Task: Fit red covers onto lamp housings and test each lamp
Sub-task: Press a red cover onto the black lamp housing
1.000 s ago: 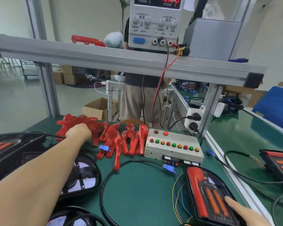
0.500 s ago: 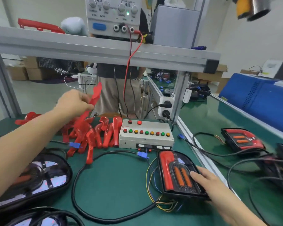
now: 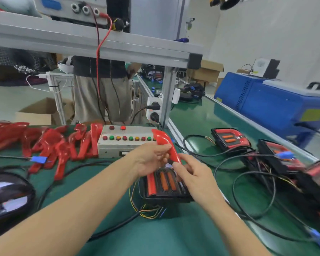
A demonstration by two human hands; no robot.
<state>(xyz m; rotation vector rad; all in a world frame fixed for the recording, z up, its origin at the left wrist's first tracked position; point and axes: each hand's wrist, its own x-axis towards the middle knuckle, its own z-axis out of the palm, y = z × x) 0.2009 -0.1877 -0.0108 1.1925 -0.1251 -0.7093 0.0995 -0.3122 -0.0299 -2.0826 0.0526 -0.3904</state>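
Near table edge, centre: lamp housing [image 3: 164,187], one red strip seated. Just above it, left hand [image 3: 149,159] and right hand [image 3: 192,174] both pinch a loose red cover [image 3: 165,145], unfitted. Behind: test box [image 3: 125,141]; far-left corner, cover pile [image 3: 50,143] waiting. Early.

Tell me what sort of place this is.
Most likely a vehicle-lamp assembly and test line in a factory. A pile of red covers lies on the green bench mat, a button-studded test box sits beside wired lamp housings, and a bench power supply stands on the aluminium shelf.
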